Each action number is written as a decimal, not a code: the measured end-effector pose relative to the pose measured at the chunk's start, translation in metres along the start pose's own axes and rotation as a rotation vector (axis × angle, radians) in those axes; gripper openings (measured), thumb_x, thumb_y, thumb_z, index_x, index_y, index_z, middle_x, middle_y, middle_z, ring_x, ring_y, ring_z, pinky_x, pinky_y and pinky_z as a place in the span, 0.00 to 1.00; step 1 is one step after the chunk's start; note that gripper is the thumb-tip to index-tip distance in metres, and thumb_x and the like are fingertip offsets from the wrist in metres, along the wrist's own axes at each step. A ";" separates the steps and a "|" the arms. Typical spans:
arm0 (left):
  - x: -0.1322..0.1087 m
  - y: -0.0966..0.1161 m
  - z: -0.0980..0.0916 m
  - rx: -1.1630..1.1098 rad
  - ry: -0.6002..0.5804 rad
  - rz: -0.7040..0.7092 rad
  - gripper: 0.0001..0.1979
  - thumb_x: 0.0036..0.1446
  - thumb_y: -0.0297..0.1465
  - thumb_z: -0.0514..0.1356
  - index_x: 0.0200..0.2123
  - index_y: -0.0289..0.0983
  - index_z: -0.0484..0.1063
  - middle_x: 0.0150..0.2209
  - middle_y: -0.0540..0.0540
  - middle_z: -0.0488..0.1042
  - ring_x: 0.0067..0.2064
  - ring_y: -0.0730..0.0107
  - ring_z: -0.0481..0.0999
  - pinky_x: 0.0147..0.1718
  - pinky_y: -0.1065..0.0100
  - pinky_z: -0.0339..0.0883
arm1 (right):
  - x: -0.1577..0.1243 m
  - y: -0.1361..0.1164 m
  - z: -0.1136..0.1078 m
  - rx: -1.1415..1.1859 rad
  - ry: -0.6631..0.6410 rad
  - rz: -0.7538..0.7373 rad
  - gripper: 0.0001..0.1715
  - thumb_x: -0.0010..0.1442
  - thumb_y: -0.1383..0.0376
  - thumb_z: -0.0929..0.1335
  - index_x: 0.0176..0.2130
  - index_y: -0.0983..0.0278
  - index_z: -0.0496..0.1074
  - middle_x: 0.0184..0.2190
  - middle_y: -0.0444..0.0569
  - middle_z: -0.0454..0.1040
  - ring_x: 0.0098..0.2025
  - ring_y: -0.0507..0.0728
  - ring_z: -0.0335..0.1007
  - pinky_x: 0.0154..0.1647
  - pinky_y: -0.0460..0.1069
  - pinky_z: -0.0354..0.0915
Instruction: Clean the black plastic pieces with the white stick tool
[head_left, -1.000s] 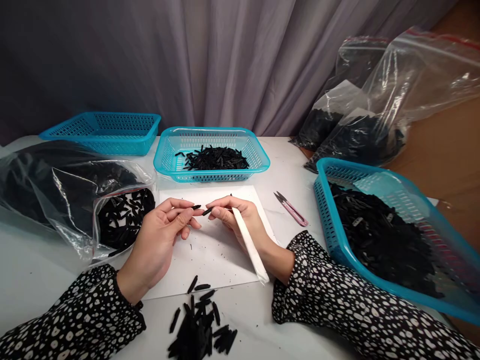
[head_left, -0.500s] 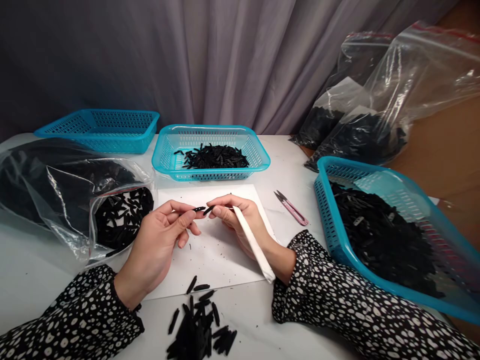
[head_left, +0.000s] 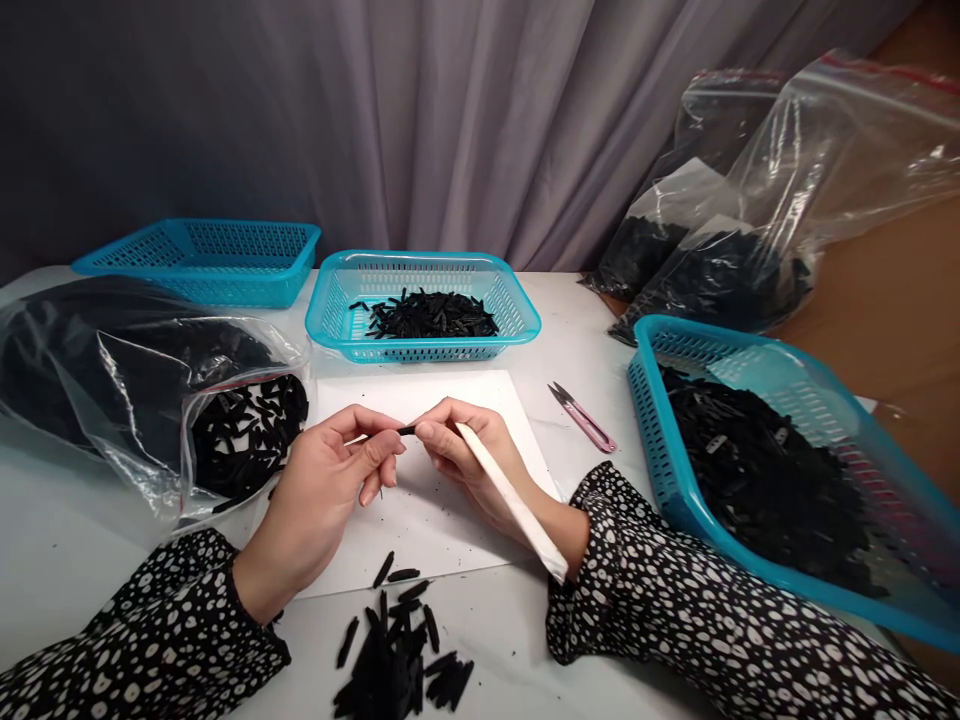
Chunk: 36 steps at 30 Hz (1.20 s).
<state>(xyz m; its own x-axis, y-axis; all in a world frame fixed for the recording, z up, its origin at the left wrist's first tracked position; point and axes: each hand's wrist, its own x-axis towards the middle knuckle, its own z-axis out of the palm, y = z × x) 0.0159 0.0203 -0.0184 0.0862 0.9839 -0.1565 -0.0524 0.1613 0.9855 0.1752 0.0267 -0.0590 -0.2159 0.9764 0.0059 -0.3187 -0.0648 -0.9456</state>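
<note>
My left hand [head_left: 330, 485] is closed, thumb and fingers pinching a small narrow black piece [head_left: 407, 431]. The piece spans the small gap to my right hand [head_left: 480, 455], whose thumb and forefinger meet its other end. A slim white stick-like tool [head_left: 514, 500], seemingly wrapped, lies across my right hand and slants back over the wrist. Its front end is hidden by the fingers. Both hands are above a white paper sheet [head_left: 442, 540]. Nearer to me lies a loose pile of similar black pieces [head_left: 394, 660].
A blue basket [head_left: 424, 348] with black pieces stands ahead, another blue basket [head_left: 195, 265] behind left. On the right are a fuller blue basket [head_left: 652, 420] and pink-handled thread snips [head_left: 581, 417]. An open plastic bag [head_left: 142, 400] lies left; filled bags [head_left: 720, 270] stand back right.
My hands have come together, bringing the black piece between both sets of fingertips. My right hand has lowered slightly, and the white tool's rear end has swung a little right and down.
</note>
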 end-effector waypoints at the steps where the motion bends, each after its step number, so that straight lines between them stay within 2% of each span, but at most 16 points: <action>1: 0.000 -0.001 0.000 -0.014 0.005 0.014 0.08 0.53 0.34 0.69 0.30 0.36 0.78 0.23 0.50 0.74 0.21 0.78 0.63 0.19 0.74 0.54 | 0.000 0.000 -0.001 -0.005 0.016 -0.010 0.18 0.57 0.52 0.75 0.29 0.64 0.73 0.18 0.37 0.60 0.20 0.48 0.49 0.20 0.46 0.46; 5: 0.000 -0.003 -0.001 -0.062 0.034 0.049 0.05 0.57 0.32 0.65 0.36 0.37 0.79 0.30 0.49 0.76 0.27 0.75 0.69 0.26 0.73 0.62 | 0.001 -0.002 -0.003 -0.041 0.042 -0.034 0.15 0.57 0.54 0.75 0.35 0.63 0.77 0.18 0.37 0.60 0.22 0.49 0.50 0.22 0.46 0.47; 9: 0.000 -0.004 -0.001 -0.079 0.027 0.051 0.08 0.56 0.29 0.66 0.40 0.39 0.77 0.38 0.48 0.78 0.33 0.72 0.76 0.33 0.70 0.69 | 0.002 -0.001 -0.004 -0.045 0.031 -0.043 0.15 0.57 0.54 0.75 0.38 0.63 0.79 0.19 0.38 0.60 0.23 0.49 0.51 0.23 0.47 0.49; 13: 0.002 -0.002 -0.001 -0.107 0.072 0.072 0.12 0.52 0.30 0.70 0.39 0.39 0.74 0.33 0.52 0.76 0.34 0.69 0.80 0.32 0.70 0.72 | 0.003 0.001 -0.004 -0.045 0.038 -0.051 0.14 0.57 0.55 0.75 0.38 0.62 0.80 0.20 0.39 0.61 0.23 0.49 0.51 0.23 0.47 0.50; 16: 0.003 -0.002 -0.002 -0.097 0.106 0.080 0.14 0.48 0.30 0.72 0.37 0.39 0.73 0.31 0.52 0.78 0.34 0.67 0.81 0.30 0.71 0.72 | 0.003 0.000 -0.004 -0.048 0.036 -0.062 0.13 0.57 0.57 0.75 0.39 0.62 0.80 0.20 0.39 0.62 0.22 0.49 0.51 0.22 0.47 0.49; 19: 0.003 -0.003 -0.004 -0.091 0.128 0.086 0.16 0.46 0.30 0.74 0.38 0.38 0.76 0.32 0.49 0.83 0.34 0.68 0.82 0.33 0.70 0.72 | 0.002 -0.002 -0.003 -0.020 0.032 -0.057 0.12 0.57 0.58 0.74 0.39 0.63 0.79 0.19 0.38 0.61 0.21 0.49 0.50 0.21 0.46 0.46; 22: 0.002 -0.004 -0.006 -0.091 0.138 0.065 0.17 0.48 0.32 0.74 0.42 0.38 0.78 0.35 0.47 0.86 0.36 0.67 0.83 0.35 0.70 0.72 | 0.002 -0.004 -0.002 0.131 0.000 -0.019 0.10 0.61 0.58 0.70 0.35 0.62 0.73 0.19 0.38 0.65 0.19 0.47 0.47 0.19 0.45 0.43; 24: 0.002 -0.005 -0.006 -0.079 0.138 0.062 0.18 0.49 0.33 0.74 0.44 0.38 0.78 0.37 0.46 0.86 0.36 0.66 0.83 0.35 0.69 0.72 | 0.001 -0.005 -0.002 0.222 -0.037 0.004 0.12 0.63 0.58 0.67 0.32 0.62 0.67 0.20 0.39 0.68 0.17 0.46 0.47 0.18 0.45 0.40; 27: 0.001 -0.005 -0.005 -0.056 0.136 0.079 0.20 0.49 0.34 0.74 0.45 0.38 0.78 0.37 0.45 0.86 0.37 0.65 0.83 0.34 0.68 0.71 | -0.001 -0.006 0.000 0.206 -0.064 0.007 0.15 0.64 0.58 0.68 0.29 0.63 0.64 0.21 0.39 0.69 0.17 0.45 0.47 0.19 0.45 0.40; 30: 0.002 -0.006 -0.006 -0.048 0.134 0.094 0.19 0.49 0.34 0.74 0.44 0.38 0.78 0.38 0.45 0.86 0.37 0.65 0.82 0.34 0.68 0.71 | -0.001 -0.006 0.001 0.170 -0.066 -0.004 0.18 0.64 0.55 0.71 0.29 0.64 0.66 0.22 0.39 0.67 0.18 0.45 0.46 0.20 0.45 0.42; 36: 0.004 -0.006 -0.007 -0.038 0.138 0.131 0.15 0.48 0.32 0.73 0.40 0.38 0.76 0.36 0.46 0.85 0.35 0.70 0.80 0.35 0.70 0.71 | 0.005 -0.003 0.000 0.239 -0.085 0.031 0.28 0.64 0.41 0.66 0.35 0.64 0.71 0.23 0.43 0.71 0.18 0.47 0.48 0.19 0.46 0.40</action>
<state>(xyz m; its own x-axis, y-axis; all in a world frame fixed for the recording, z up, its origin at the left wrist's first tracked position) 0.0101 0.0242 -0.0253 -0.0610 0.9974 -0.0372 -0.0915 0.0315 0.9953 0.1752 0.0316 -0.0562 -0.3023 0.9531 0.0151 -0.5176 -0.1508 -0.8422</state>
